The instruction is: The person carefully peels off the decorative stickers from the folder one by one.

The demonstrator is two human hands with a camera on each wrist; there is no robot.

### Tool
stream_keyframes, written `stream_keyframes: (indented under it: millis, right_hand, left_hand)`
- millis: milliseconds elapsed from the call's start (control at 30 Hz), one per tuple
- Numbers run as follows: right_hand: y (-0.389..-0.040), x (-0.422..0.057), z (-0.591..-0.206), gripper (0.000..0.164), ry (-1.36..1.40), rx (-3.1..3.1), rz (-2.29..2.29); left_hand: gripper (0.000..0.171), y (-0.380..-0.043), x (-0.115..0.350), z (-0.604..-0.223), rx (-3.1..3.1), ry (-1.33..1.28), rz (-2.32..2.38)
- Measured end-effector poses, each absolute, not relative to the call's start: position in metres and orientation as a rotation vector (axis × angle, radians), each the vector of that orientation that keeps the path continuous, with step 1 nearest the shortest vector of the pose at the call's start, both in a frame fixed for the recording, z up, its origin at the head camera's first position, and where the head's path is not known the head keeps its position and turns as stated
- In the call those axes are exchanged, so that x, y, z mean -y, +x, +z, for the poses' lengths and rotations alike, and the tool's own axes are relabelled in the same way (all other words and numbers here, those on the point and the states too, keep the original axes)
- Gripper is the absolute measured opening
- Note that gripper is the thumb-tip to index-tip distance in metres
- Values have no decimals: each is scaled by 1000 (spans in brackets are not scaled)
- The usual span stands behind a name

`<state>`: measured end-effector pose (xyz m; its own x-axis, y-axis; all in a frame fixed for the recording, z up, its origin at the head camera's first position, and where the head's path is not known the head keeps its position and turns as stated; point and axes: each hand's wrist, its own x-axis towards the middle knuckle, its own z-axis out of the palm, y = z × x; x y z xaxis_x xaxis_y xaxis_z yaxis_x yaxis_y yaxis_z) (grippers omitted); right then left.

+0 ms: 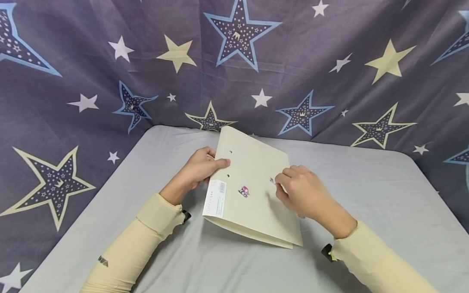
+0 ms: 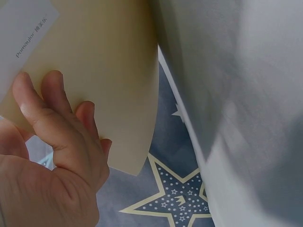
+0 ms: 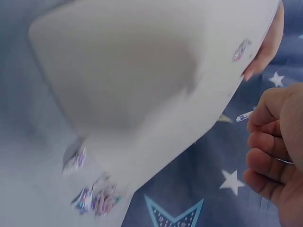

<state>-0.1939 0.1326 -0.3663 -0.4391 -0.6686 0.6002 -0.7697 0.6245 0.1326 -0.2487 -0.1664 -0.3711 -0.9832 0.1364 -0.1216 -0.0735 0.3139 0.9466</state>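
Observation:
A cream file folder (image 1: 257, 164) stands tilted above the sheet, its covers slightly apart at the lower edge. My left hand (image 1: 203, 165) grips it by the left edge, thumb on the front cover and fingers against the back (image 2: 71, 127). On the front, a white label (image 1: 215, 199) wraps the lower left edge, and a small pink-and-black cartoon sticker (image 1: 243, 191) sits near the middle. My right hand (image 1: 304, 192), before the cover's right side, pinches a small shiny sticker (image 3: 244, 116) between thumb and forefinger.
Shiny stickers (image 3: 99, 196) lie beside the folder's right edge, partly hidden by the right hand in the head view. A light grey sheet (image 1: 357, 189) covers the surface beneath. Star-patterned dark cloth (image 1: 221, 85) hangs behind and along both sides.

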Motion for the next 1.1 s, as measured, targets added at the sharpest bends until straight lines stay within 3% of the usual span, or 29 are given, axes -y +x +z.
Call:
stream_keyframes:
  millis: [533,1100]
  right_hand:
    - [-228,-177,-391,15,979,2380,68]
    - [-232,-195,-408,9,875,2603,-149]
  left_hand:
    - [39,-249,167,-371,-2387,55,1746]
    - [40,-248,167,-368,-2395,57,1741]
